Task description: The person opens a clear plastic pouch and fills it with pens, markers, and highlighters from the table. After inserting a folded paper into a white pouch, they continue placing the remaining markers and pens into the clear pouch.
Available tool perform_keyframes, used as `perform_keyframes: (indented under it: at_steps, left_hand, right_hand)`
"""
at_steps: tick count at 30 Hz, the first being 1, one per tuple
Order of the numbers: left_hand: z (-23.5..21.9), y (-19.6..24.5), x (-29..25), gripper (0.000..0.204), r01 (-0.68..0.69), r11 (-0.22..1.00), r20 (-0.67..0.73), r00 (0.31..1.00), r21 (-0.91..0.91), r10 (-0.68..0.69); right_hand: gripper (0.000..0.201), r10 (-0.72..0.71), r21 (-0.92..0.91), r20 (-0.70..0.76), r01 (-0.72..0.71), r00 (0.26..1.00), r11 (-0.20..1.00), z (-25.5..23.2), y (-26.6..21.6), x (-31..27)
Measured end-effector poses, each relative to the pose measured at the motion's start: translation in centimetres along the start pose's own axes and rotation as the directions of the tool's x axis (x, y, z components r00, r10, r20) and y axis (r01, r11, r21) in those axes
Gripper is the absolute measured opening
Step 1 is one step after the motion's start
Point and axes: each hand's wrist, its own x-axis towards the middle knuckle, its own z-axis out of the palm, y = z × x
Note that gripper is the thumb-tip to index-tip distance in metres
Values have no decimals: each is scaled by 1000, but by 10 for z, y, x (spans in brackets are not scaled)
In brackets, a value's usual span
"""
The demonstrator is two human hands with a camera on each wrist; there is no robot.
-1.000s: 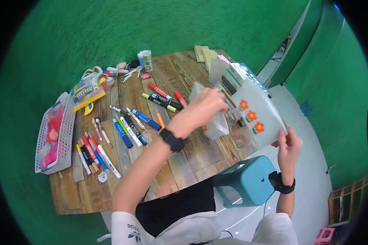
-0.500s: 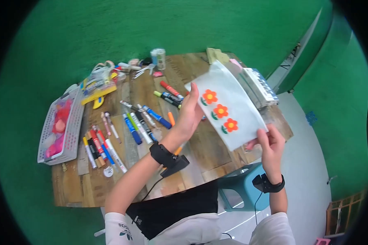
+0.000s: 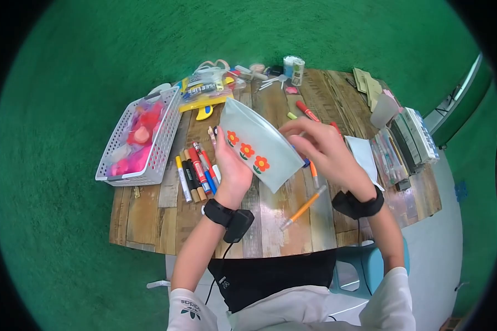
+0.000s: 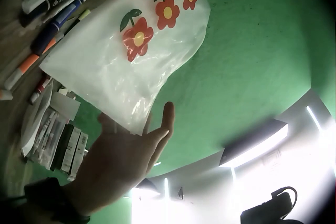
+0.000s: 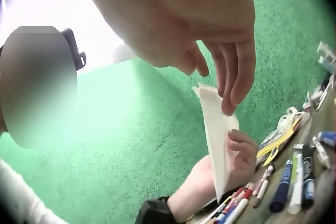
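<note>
Flowered pouch: we see the pale pouch [image 3: 265,138] tilted in the air above the table [image 3: 259,234], its three orange-red flowers facing us; whether anything is inside, we cannot tell.
Left hand: our left hand [image 3: 234,176] grips the pouch by its left side, with curled fingers behind it visible from the right wrist.
Right hand: our right hand [image 3: 328,154] is at the pouch's upper right edge, its fingers loosely bent and the thumb apart; we see no pinch, and cannot tell for sure whether a fingertip touches.
Pens nearby: a cluster of markers [image 3: 197,171] lies left of the pouch, and an orange pen [image 3: 303,208] lies on the table between our forearms.
Right end: a clear pen case [image 3: 391,157] stands beside some boxes [image 3: 417,135].
Left end: a white basket [image 3: 174,121] of pink and red things sits beside a yellow-edged bag [image 3: 204,91].
Step in hand: we judge that we are handling the pouch at its long upper edge, the left hand bearing it.
Next move calls for: in our judgement, a steady left grip and a light right fingertip hold on that edge, since the thin, floppy sheet could fold away.
</note>
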Motion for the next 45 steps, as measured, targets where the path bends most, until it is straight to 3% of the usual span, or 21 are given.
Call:
perform_keyframes:
  at_steps: [2,3,7,9,10,12,17,19,22,26,28,31,33,36,38,42,43,45]
  left_hand:
    - [-4,3,0,48,-18,1000,4,1000,13,18]
    - [-5,4,0,48,-32,999,12,999,34,32]
    - [-12,6,0,51,-93,994,-11,995,65,94]
    - [-15,0,1,53,-121,989,-61,990,85,127]
    - [-17,-2,2,54,-130,980,-37,990,148,137]
    - [-20,-4,1,56,-141,965,-16,989,222,149]
    - [-19,1,-4,60,52,984,124,990,169,-74]
    - [-18,-2,-7,63,128,974,101,984,185,-149]
    - [-21,-10,-9,69,225,961,33,972,163,-233]
    - [-10,-11,-13,66,159,954,36,984,255,-174]
    - [-7,-11,-16,65,100,946,31,993,310,-115]
    - [-9,-7,-15,64,170,949,58,980,264,-191]
    - [-9,-6,-15,64,252,949,148,948,187,-281]
    - [-21,-4,-12,63,266,953,201,935,146,-292]
    - [-15,-5,-11,60,251,960,171,948,122,-269]
    - [-7,-4,-14,54,204,979,110,973,1,-203]
    - [-15,-3,-13,54,200,980,109,974,1,-198]
    - [-38,-3,-8,51,264,962,290,928,-72,-233]
  right_hand:
    - [20,-139,-50,51,142,989,989,15,12,19]
    - [20,-143,-51,65,147,988,988,21,12,24]
    - [19,13,-56,151,-4,988,998,38,16,41]
    - [20,-350,-244,94,362,932,900,48,32,46]
    - [22,-271,-339,159,310,949,888,49,30,45]
    - [23,-222,-365,142,260,965,894,53,31,43]
    - [34,-106,-441,68,125,992,889,58,30,44]
    - [41,-180,-513,-9,150,984,845,56,35,46]
    - [40,-234,-532,63,231,970,815,56,46,43]
    - [34,-365,-590,128,366,922,720,67,59,43]
    - [31,-349,-548,125,358,929,756,64,53,42]
    - [27,-358,-478,126,373,925,795,60,49,46]
    - [26,-380,-453,125,394,916,800,59,48,47]
    - [24,-483,-420,87,472,871,775,59,44,50]
    - [22,-657,-511,-61,542,751,667,60,41,55]
    - [22,-578,-563,-106,430,809,706,61,27,42]
    - [22,-546,-543,-38,441,837,714,62,25,37]
    - [21,-514,-520,35,455,857,723,66,22,31]
